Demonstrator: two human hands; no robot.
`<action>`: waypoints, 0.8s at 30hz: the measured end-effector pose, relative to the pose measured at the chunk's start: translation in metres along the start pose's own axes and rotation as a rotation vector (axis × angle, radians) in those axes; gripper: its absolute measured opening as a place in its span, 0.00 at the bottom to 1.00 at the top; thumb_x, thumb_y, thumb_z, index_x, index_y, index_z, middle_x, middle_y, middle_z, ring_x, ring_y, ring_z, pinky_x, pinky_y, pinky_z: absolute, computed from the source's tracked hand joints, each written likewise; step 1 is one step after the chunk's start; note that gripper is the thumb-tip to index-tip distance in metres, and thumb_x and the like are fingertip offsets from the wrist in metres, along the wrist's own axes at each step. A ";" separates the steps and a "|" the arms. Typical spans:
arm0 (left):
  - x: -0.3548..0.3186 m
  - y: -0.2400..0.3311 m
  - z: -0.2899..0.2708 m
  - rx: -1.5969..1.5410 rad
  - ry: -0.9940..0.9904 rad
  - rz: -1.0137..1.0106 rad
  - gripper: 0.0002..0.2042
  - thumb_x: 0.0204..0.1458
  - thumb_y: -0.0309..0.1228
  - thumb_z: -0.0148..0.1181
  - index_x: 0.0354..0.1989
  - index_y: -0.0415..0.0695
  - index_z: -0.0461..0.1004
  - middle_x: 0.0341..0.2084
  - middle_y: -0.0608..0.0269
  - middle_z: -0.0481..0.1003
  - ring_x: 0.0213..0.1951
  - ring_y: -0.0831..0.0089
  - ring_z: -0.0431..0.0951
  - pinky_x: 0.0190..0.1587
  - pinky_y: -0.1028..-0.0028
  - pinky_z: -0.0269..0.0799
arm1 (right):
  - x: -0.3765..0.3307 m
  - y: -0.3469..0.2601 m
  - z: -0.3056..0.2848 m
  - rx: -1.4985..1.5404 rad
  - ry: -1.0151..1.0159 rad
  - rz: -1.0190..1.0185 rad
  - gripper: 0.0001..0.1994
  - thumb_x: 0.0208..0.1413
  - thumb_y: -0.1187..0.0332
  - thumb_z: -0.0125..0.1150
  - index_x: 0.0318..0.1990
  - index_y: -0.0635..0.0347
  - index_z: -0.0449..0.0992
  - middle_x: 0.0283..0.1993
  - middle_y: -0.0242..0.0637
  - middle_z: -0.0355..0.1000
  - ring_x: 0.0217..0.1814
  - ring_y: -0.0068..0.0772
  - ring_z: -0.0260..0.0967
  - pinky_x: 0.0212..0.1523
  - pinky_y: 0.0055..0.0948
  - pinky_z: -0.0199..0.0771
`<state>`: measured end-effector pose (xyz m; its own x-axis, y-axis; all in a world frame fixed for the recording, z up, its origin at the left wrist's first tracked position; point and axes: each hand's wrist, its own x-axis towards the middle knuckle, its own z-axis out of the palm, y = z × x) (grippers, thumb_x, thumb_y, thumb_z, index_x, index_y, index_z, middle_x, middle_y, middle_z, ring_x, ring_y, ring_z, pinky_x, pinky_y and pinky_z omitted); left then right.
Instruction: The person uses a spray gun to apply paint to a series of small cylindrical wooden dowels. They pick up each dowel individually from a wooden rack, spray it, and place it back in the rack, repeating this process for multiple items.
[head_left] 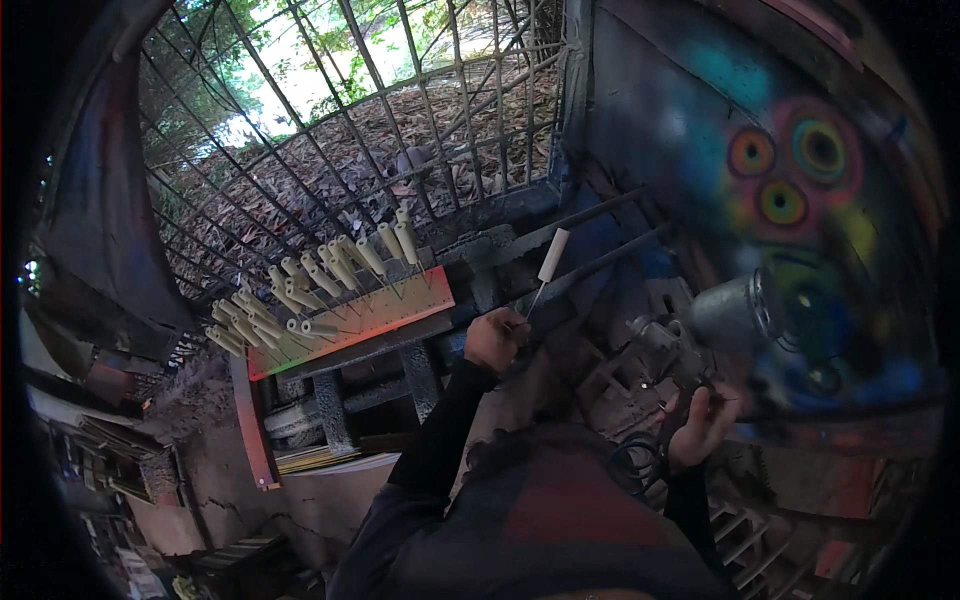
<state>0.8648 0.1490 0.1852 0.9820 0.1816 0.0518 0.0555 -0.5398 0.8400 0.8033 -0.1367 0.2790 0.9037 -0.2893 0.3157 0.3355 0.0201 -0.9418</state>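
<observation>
Silver metal cup (pixel 735 308) is mounted on the spray gun (pixel 678 350); its contents are hidden from view. Right hand (pixel 700 428): fingers curled around the spray gun. Left hand (pixel 495 340): fingers pinching the wire (pixel 537 299) beneath a pale cylinder (pixel 553 255), raised right of the perforated board (pixel 375 316) bearing similar cylinders (pixel 371 257).

No txt, labels, nos. or signs legible in head cam view.
</observation>
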 end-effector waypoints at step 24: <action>0.033 -0.088 -0.055 -0.141 0.338 -0.166 0.04 0.55 0.30 0.58 0.33 0.44 0.77 0.22 0.62 0.76 0.27 0.70 0.77 0.31 0.70 0.71 | 0.010 -0.003 -0.020 -0.096 -0.132 0.452 0.10 0.56 0.73 0.61 0.44 0.65 0.71 0.27 0.31 0.70 0.18 0.16 0.61 0.16 0.20 0.65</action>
<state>0.8829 0.2477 0.1423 0.8456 0.5299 0.0646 0.1595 -0.3662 0.9168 0.8061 -0.1588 0.2831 0.9815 -0.1477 -0.1218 -0.1193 0.0258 -0.9925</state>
